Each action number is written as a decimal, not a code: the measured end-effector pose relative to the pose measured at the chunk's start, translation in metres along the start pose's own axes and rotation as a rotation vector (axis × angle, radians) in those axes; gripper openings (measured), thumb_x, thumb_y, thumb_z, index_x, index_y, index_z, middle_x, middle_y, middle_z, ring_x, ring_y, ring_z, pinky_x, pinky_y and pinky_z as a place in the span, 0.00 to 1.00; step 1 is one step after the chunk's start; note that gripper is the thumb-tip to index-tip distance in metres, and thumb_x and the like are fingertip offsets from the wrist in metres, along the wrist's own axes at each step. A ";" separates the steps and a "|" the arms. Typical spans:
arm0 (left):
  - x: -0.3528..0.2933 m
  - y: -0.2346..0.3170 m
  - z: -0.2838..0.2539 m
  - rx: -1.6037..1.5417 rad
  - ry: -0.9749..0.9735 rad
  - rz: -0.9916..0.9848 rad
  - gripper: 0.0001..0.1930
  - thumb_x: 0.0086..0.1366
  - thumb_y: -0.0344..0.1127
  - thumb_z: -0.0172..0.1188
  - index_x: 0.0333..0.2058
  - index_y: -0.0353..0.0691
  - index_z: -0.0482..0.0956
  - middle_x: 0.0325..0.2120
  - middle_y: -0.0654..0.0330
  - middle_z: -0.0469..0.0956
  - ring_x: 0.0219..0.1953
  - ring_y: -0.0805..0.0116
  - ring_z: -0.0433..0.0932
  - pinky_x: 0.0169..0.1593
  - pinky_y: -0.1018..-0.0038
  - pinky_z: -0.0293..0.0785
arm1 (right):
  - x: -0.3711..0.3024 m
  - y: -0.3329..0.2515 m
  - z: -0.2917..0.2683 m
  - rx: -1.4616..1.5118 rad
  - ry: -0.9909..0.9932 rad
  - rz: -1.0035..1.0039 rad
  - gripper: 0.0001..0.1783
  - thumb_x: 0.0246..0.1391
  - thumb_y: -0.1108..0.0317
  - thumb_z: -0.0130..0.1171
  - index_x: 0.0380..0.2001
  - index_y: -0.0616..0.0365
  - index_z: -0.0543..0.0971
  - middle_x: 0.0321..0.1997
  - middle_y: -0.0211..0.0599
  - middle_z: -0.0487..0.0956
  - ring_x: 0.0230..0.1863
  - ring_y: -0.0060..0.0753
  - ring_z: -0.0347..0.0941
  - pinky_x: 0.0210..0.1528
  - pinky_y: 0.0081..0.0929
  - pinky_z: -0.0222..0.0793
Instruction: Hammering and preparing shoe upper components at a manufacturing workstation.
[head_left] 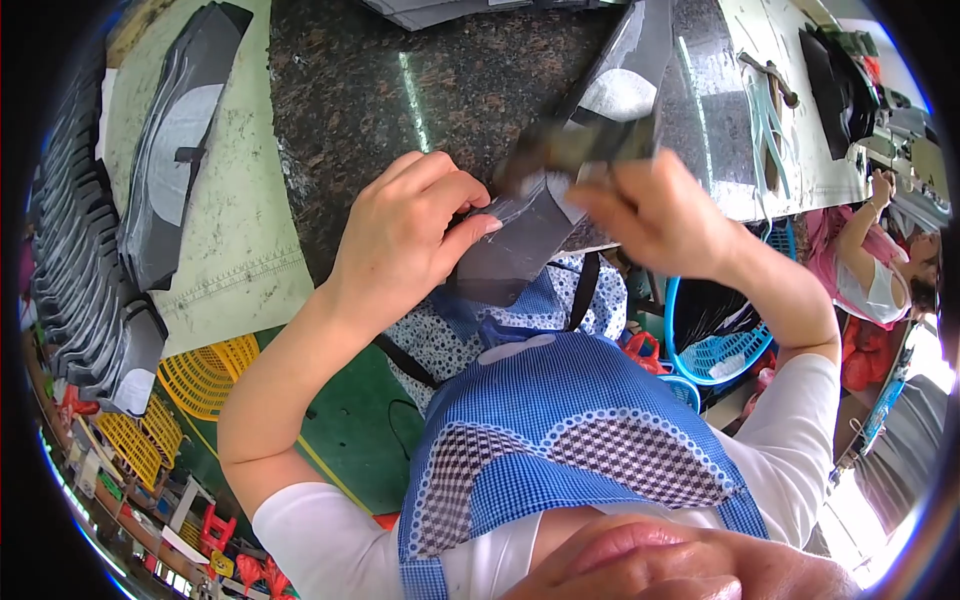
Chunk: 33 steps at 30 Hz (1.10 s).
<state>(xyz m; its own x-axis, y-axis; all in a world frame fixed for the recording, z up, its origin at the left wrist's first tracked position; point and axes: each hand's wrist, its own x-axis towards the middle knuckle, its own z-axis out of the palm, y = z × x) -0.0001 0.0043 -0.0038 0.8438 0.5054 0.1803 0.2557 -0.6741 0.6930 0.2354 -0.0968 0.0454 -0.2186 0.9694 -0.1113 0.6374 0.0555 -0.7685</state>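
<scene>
A long dark grey sheet piece (512,240) lies over the edge of the dark speckled stone slab (350,100), with a pale rounded patch (620,95) farther up. My left hand (405,225) pinches the left edge of this piece between thumb and fingers. My right hand (665,215) is closed around a tool that looks like a hammer (575,150), smeared by motion, above the piece. Its head passes close to the left fingertips. Whether it touches the piece I cannot tell.
Stacked grey pieces (185,140) lie on the white board at left, beside a long row of similar pieces (85,250). Another hammer (770,80) rests at right. Below are a blue basket (715,360) and a yellow basket (215,375). Another person (870,260) sits at far right.
</scene>
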 end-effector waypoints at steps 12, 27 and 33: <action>-0.018 0.002 0.002 0.061 0.116 -0.011 0.09 0.52 0.35 0.71 0.27 0.39 0.80 0.25 0.63 0.75 0.32 0.62 0.76 0.35 0.68 0.74 | 0.003 0.012 0.020 -0.048 0.172 -0.210 0.16 0.58 0.70 0.61 0.49 0.59 0.73 0.16 0.46 0.73 0.21 0.52 0.76 0.23 0.41 0.70; -0.023 0.011 0.007 0.300 0.172 0.130 0.07 0.50 0.30 0.70 0.25 0.39 0.80 0.24 0.62 0.74 0.28 0.64 0.74 0.31 0.69 0.71 | -0.006 0.012 0.030 -0.099 0.060 -0.223 0.20 0.47 0.70 0.67 0.41 0.58 0.69 0.16 0.39 0.74 0.19 0.49 0.76 0.20 0.40 0.69; 0.004 0.031 -0.006 0.409 0.065 0.077 0.15 0.52 0.40 0.72 0.35 0.40 0.83 0.32 0.60 0.76 0.33 0.60 0.76 0.37 0.67 0.73 | -0.015 0.027 0.018 0.141 0.470 0.079 0.11 0.66 0.63 0.55 0.35 0.60 0.69 0.15 0.31 0.68 0.12 0.27 0.62 0.15 0.25 0.58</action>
<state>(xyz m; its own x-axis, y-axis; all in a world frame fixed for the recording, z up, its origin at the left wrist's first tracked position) 0.0083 -0.0113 0.0221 0.8393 0.4697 0.2737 0.3704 -0.8627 0.3443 0.2431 -0.1144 0.0148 0.2037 0.9741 0.0982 0.5253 -0.0241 -0.8506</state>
